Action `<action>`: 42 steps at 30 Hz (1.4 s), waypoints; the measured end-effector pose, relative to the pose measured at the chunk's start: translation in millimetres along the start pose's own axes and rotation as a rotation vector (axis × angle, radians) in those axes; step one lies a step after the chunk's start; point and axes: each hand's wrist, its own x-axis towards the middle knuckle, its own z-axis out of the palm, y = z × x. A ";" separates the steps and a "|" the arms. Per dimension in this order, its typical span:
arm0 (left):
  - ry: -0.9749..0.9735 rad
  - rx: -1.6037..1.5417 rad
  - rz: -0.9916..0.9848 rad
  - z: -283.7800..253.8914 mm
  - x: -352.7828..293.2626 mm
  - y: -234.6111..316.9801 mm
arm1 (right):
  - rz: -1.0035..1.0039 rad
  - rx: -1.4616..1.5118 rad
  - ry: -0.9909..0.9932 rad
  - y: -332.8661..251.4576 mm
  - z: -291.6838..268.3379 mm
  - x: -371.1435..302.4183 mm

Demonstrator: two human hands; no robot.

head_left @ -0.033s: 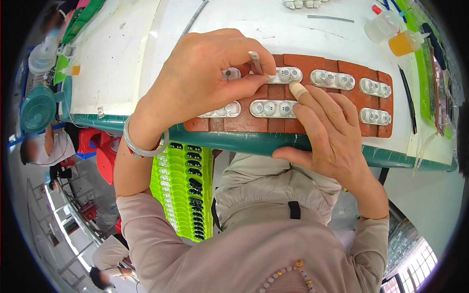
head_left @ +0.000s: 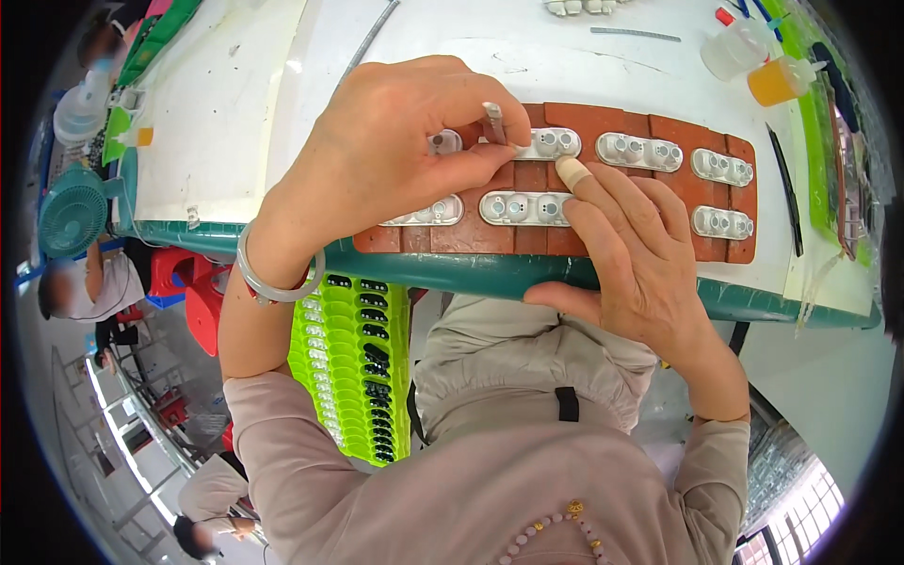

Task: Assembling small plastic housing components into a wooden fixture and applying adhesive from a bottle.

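My left hand pinches a slim, flat-ended silvery tool between thumb and index finger. Its lower tip is at a pale oblong part with round cups, in the back row on a reddish-brown block. The thumb and fingers hide part of that piece. My right hand is open, its fingers spread over the block. A pale wrap covers its index fingertip, which rests at the oblong part's near edge. More such parts sit on the block, including one in the front row and one farther right.
The white table has a green padded edge. At right lie a black pen and an amber-filled squeeze bottle. A bright green tray below the table holds rows of small black and clear pieces. A teal fan stands left.
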 end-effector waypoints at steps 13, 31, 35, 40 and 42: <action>0.157 -0.495 -0.186 9.4 -21.7 -17.8 | -0.095 0.058 -0.074 -9.4 8.4 16.2; 0.120 -0.085 -0.090 -17.3 -32.2 -14.6 | -0.040 0.066 -0.081 -14.7 8.8 15.0; 0.076 -0.062 -0.017 -17.2 -29.4 -17.8 | -0.038 0.084 -0.069 -15.0 9.6 16.4; 0.117 -0.160 -0.066 -12.9 -35.7 -22.7 | -0.059 0.021 -0.055 -16.9 4.2 19.7; 0.151 -0.170 -0.056 -11.2 -42.4 -30.3 | -0.085 0.030 -0.042 -22.5 6.8 24.3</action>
